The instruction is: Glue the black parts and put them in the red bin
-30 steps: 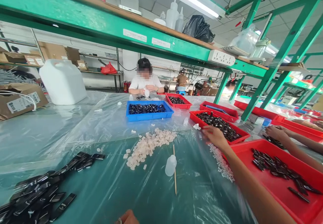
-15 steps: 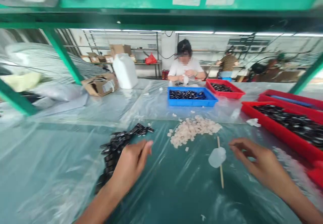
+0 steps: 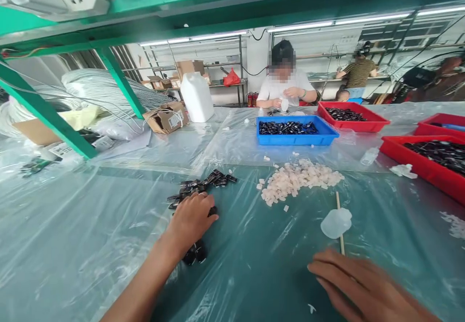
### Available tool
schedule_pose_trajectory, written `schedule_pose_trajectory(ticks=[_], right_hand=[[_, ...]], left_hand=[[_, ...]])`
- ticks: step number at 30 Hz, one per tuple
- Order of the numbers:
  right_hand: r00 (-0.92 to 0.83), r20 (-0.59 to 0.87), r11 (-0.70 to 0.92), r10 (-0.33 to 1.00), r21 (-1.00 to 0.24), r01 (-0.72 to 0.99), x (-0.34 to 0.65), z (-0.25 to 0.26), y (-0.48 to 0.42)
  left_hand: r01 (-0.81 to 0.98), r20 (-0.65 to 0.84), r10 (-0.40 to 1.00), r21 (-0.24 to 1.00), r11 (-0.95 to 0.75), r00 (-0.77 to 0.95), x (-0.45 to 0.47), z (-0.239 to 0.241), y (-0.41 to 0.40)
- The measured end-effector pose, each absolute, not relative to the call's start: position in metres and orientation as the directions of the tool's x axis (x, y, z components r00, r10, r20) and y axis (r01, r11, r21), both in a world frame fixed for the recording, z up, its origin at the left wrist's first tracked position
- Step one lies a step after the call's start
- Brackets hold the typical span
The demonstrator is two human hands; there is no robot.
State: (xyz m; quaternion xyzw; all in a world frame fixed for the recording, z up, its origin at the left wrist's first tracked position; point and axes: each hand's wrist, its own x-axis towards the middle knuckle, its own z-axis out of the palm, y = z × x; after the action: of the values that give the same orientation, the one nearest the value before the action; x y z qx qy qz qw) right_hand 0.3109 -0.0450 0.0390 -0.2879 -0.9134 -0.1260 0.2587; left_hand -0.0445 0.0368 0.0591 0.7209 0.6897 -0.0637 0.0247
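My left hand (image 3: 192, 219) rests on a pile of small glossy black pieces (image 3: 192, 185), its fingers over them and the thumb apart. What lies beneath the fingers is hidden. Two black pieces (image 3: 195, 253) show below the wrist side of that hand. On the right, my right hand (image 3: 358, 283) has its fingers stretched out over the sheet, somewhat blurred, with nothing visible in it. Just above it a thin wooden stick (image 3: 337, 200) carries a translucent white lump (image 3: 336, 223). Between the hands, farther back, is a heap of small whitish pieces (image 3: 298, 180).
A blue tray (image 3: 296, 140) and red trays (image 3: 358, 127) hold black pieces. A white jug (image 3: 197, 98) and a cardboard box (image 3: 166, 117) stand back left, near a green post (image 3: 119, 82). A person (image 3: 285, 77) sits opposite, working. Plastic sheeting covers the table.
My left hand has come down onto the black pile and spread over it. My right hand has moved nearer to me, below the lump. The view has shifted, so things appear farther right.
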Motion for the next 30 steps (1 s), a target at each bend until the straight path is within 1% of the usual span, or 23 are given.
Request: schedule_pose_trajectory(ticks=[2,4,5,7,9,11,13,15,19,21,24,27,29,30], right_hand=[[-0.65,0.523,0.778,0.551,-0.039,0.628,0.316,0.038,-0.042],[-0.621,0.463,0.752,0.632,-0.174,0.636,0.318,0.032,-0.039],[-0.608,0.421,0.729,0.673,-0.241,0.641,0.318,0.027,-0.038],[-0.585,0.344,0.679,0.734,-0.335,0.654,0.313,0.018,-0.035],[-0.569,0.305,0.646,0.764,-0.372,0.667,0.307,0.013,-0.034],[-0.573,0.276,0.635,0.771,-0.393,0.665,0.303,0.013,-0.033],[-0.563,0.267,0.621,0.782,-0.416,0.664,0.306,0.019,-0.034],[-0.491,0.295,0.572,0.82,-0.433,0.696,0.318,0.028,-0.032],[-0.234,0.34,0.383,0.911,-0.482,0.788,0.356,0.044,-0.019],[-0.177,0.318,0.328,0.931,-0.52,0.789,0.369,0.044,-0.008],[-0.194,0.274,0.326,0.942,-0.603,0.729,0.367,0.038,0.001],[-0.235,0.28,0.365,0.931,-0.673,0.643,0.35,0.033,-0.006],[-0.258,0.308,0.401,0.916,-0.679,0.615,0.338,0.035,-0.02],[-0.275,0.337,0.435,0.9,-0.659,0.613,0.333,0.037,-0.028]], left_hand=[[0.996,-0.139,0.987,-0.046,-0.082,0.075,-0.042,0.059,0.036],[0.992,-0.125,0.984,0.022,-0.121,0.123,-0.037,0.059,0.035],[0.985,-0.117,0.98,0.085,-0.149,0.158,-0.034,0.059,0.034],[0.94,-0.104,0.962,0.261,-0.22,0.254,-0.026,0.059,0.029],[0.84,-0.097,0.927,0.466,-0.278,0.361,-0.015,0.058,0.021],[0.703,-0.095,0.886,0.65,-0.29,0.453,-0.005,0.056,0.012],[0.569,-0.088,0.857,0.781,-0.257,0.508,0.005,0.052,0.003],[0.462,-0.077,0.848,0.862,-0.208,0.524,0.011,0.047,-0.004],[0.332,-0.064,0.871,0.936,-0.117,0.488,0.016,0.039,-0.015],[0.289,-0.053,0.877,0.952,-0.099,0.477,0.017,0.037,-0.019],[0.229,-0.034,0.869,0.969,-0.092,0.494,0.02,0.038,-0.025],[0.179,-0.036,0.851,0.982,-0.068,0.524,0.028,0.04,-0.034],[0.136,-0.03,0.854,0.99,-0.047,0.52,0.033,0.039,-0.041],[0.108,-0.013,0.861,0.993,-0.049,0.508,0.036,0.038,-0.044]])
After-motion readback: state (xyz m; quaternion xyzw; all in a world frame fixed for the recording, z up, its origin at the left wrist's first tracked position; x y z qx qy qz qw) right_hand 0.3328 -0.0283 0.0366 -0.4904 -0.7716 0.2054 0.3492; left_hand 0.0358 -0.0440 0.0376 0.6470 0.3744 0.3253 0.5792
